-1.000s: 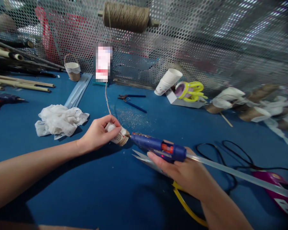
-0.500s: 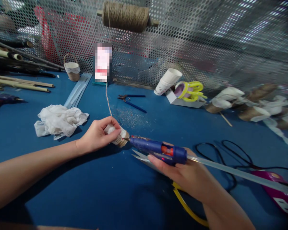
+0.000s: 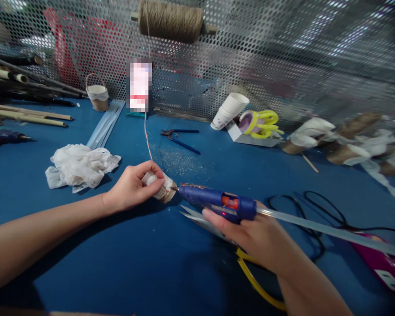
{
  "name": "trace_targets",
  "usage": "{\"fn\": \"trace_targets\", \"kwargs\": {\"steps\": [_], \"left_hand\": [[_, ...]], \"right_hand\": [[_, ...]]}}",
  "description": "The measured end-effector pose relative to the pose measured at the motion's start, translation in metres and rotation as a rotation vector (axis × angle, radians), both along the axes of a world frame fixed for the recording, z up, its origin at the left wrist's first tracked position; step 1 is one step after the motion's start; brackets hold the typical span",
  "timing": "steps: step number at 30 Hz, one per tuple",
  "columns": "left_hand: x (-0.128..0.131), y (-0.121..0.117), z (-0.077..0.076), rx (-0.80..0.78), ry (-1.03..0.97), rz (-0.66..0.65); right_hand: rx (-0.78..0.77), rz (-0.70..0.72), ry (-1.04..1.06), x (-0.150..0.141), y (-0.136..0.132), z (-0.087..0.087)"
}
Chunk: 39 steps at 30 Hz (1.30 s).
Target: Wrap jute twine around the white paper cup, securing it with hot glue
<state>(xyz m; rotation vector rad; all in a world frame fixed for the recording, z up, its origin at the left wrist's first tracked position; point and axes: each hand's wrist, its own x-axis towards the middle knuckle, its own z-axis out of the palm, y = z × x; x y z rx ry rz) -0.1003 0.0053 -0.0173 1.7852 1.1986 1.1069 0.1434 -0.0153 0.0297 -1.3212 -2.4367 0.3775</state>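
Note:
My left hand [image 3: 141, 184] is closed round a small paper cup [image 3: 167, 189] lying on its side, partly wrapped in twine. From the cup a strand of twine [image 3: 147, 138] runs up to a big spool [image 3: 171, 21]. My right hand [image 3: 246, 232] grips a blue glue gun [image 3: 217, 202], with a long clear glue stick [image 3: 309, 226] sticking out of its back end. The gun's metal tip points at the cup's rim, touching it or very close. Under my right hand lie scissors [image 3: 200, 220] with yellow handles, partly hidden.
White lace [image 3: 80, 166] lies heaped at left, near a small basket [image 3: 98, 97] and a phone [image 3: 139, 85]. Blue-handled pliers [image 3: 182, 137], stacked paper cups [image 3: 229, 110] and a box with yellow-handled scissors [image 3: 260, 127] stand behind. A black cable [image 3: 296, 202] and purple power strip [image 3: 378, 259] are at right.
The glue gun's tip has shifted slightly up and right along the cup's rim. My left hand stays on the cup, and the whole view has moved a little.

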Motion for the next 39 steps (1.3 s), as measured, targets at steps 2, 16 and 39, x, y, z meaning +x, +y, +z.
{"fn": "trace_targets", "kwargs": {"steps": [2, 16, 39], "left_hand": [[0.000, 0.000, -0.001, 0.000, 0.000, -0.002], [0.000, -0.002, 0.001, 0.090, 0.036, -0.028], [0.002, -0.001, -0.003, 0.000, -0.011, 0.033]], "right_hand": [[0.054, 0.002, -0.034, 0.002, 0.001, -0.002], [-0.114, 0.014, 0.034, 0.002, 0.009, 0.005], [-0.057, 0.036, 0.039, -0.003, -0.002, 0.006]]}}
